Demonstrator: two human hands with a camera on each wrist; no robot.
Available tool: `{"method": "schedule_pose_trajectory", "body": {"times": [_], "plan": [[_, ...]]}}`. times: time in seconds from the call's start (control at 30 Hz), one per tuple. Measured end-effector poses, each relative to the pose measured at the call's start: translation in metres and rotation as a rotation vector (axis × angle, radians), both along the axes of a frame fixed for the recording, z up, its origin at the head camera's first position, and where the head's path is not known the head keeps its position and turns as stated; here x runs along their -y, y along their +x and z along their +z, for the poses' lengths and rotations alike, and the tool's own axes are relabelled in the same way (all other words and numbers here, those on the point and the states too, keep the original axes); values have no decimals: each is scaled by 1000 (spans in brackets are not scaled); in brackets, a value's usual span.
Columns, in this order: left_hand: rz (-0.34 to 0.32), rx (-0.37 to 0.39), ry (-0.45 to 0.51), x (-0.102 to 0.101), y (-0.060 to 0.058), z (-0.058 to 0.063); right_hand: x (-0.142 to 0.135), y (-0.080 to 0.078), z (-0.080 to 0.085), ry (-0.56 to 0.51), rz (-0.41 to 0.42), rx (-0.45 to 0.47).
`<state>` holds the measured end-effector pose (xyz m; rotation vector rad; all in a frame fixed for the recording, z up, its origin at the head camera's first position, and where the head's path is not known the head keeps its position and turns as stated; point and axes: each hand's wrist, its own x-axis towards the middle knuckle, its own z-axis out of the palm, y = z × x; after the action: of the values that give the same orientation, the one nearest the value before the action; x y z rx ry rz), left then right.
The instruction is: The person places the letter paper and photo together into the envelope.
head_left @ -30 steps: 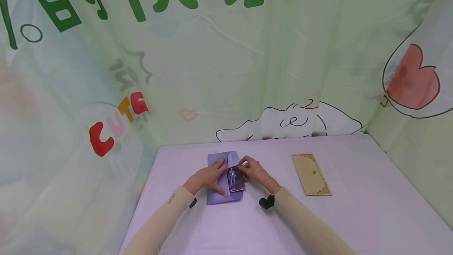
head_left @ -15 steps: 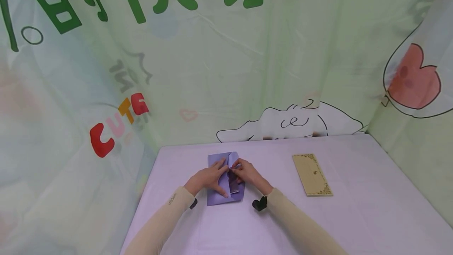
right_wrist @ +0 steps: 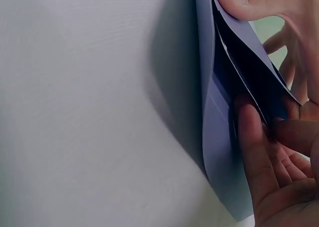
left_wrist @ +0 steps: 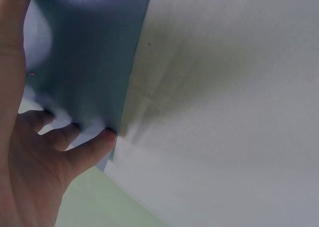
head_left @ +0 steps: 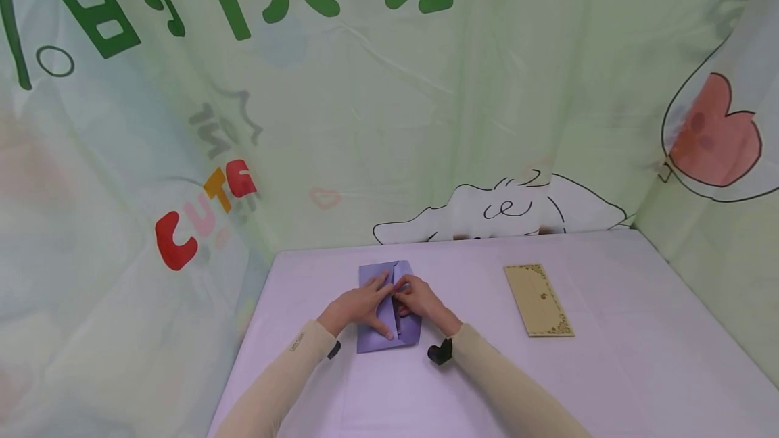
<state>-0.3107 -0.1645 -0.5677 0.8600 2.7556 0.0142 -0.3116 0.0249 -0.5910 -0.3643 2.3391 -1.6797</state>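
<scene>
A purple paper envelope point(head_left: 372, 341) lies on the table, its opening to the right. My left hand point(head_left: 362, 306) rests spread over its left part, fingers and thumb pressing near the opening. In the left wrist view the fingertips of that hand point(left_wrist: 45, 159) touch the envelope's edge point(left_wrist: 84, 52). My right hand point(head_left: 420, 299) is at the opening, pinching a photo card between thumb and fingers. In the right wrist view the thin edge of the photo card point(right_wrist: 242, 77) shows inside the gaping envelope point(right_wrist: 227, 177); the rest of it is hidden.
A tan rectangular wooden board point(head_left: 535, 299) with a dark ornamental border lies to the right on the lilac tablecloth point(head_left: 468, 404). Behind the table hangs a pale green curtain point(head_left: 377, 120) with printed drawings and letters.
My right hand has moved left, sliding the photo card into the envelope until only a dark sliver shows in the head view. The left hand stays in place.
</scene>
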Motion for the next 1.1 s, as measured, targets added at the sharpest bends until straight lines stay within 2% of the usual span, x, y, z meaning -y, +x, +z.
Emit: {"method": "schedule_pose_trajectory", "body": {"times": [0.23, 0.47, 0.6, 0.83, 1.1], "plan": [[-4, 4, 4, 1, 1, -1, 5, -1, 1, 49, 13, -20], [-5, 7, 3, 1, 3, 5, 9, -2, 3, 85, 7, -33], [-7, 7, 0, 2, 2, 4, 8, -1, 3, 102, 1, -36], [-9, 6, 8, 0, 0, -1, -1, 5, 10, 153, 37, -66], [-24, 2, 13, 1, 0, 1, -19, 13, 24, 291, 63, -143]]}}
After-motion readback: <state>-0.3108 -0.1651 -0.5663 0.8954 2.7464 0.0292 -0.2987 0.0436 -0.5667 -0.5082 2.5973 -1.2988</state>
